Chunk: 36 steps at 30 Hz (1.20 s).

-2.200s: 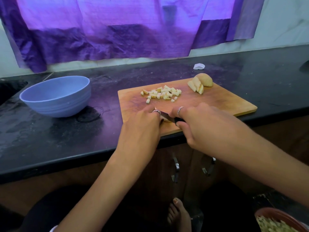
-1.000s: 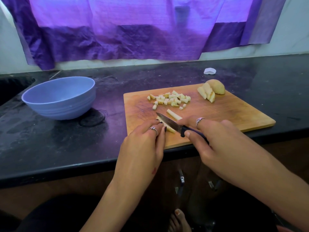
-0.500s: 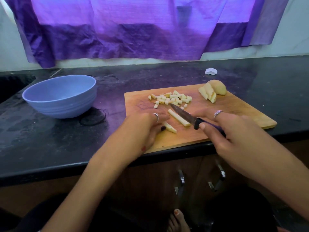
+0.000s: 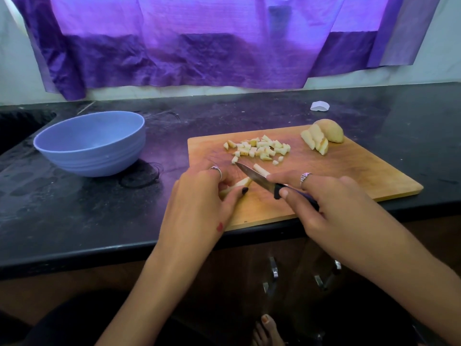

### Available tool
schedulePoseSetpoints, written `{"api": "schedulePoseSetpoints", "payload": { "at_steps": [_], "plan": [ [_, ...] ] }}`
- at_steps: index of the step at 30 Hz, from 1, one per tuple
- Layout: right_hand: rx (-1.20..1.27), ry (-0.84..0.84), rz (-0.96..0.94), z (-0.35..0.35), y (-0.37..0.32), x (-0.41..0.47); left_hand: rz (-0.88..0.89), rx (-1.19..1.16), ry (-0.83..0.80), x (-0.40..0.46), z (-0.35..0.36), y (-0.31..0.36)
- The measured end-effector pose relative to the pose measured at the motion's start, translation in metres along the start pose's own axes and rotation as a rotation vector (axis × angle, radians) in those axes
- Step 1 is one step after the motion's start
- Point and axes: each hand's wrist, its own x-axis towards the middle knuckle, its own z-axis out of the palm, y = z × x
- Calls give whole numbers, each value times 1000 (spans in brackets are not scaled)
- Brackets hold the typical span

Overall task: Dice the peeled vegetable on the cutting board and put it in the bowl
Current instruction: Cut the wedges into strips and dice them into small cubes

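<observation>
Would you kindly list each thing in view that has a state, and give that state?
Blue bowl: upright, seems empty.
Cutting board: flat on the counter.
Diced pieces: loose heap on the board.
Uncut chunk with slices: at the board's far corner.
Knife: tip on the board.
Strip: under the left hand.
Left hand: holds the strip.
Right hand: grips the knife.

Matt wooden cutting board (image 4: 349,171), glossy dark countertop (image 4: 74,221), smooth bowl (image 4: 94,156).

Both hands wear a silver ring: left hand (image 4: 199,203), with dark-painted thumbnail, and right hand (image 4: 331,208).
</observation>
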Motion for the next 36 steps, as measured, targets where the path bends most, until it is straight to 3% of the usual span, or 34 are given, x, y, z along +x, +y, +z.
{"api": "schedulePoseSetpoints", "payload": {
  "at_steps": [12,24,36],
  "plan": [
    [-186,-172,7,0,-5,13,-61,-83,118,-8,6,7],
    [-157,-41,-87,7,-2,13,-50,-61,131,-17,4,1],
    [-243,-165,-143,1,-3,25,-87,-93,129,-15,4,0]
  ]
}}
